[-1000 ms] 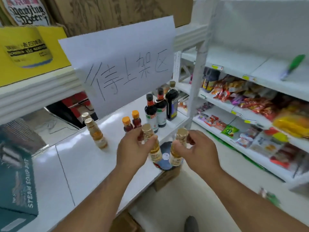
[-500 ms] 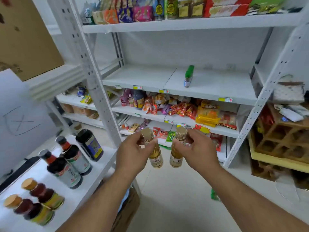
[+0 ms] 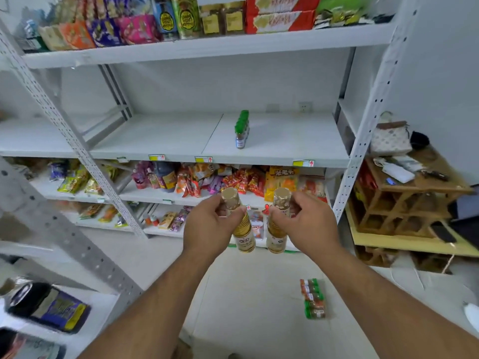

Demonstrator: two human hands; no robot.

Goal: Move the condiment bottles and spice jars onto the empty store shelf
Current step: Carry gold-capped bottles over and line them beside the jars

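My left hand [image 3: 210, 224] grips a small amber bottle with a gold cap [image 3: 242, 234] by its neck. My right hand [image 3: 304, 224] holds a second gold-capped amber bottle [image 3: 277, 237] the same way. Both bottles hang upright side by side at chest height, in front of the white store rack. The near-empty middle shelf [image 3: 168, 141] lies above and beyond my hands. On it stands a row of green-capped spice jars [image 3: 241, 130], right of the shelf's middle seam.
Snack packs fill the top shelf [image 3: 181, 45] and the lower shelves. Dark sauce bottles [image 3: 49, 305] sit on the white table at lower left. A strip of green-capped jars [image 3: 312, 299] lies on the floor. A wooden rack [image 3: 409, 203] stands at the right.
My view has swung from the white table to face the store rack. Both hands carry the two amber bottles, and the middle shelf is now closer and straight ahead.
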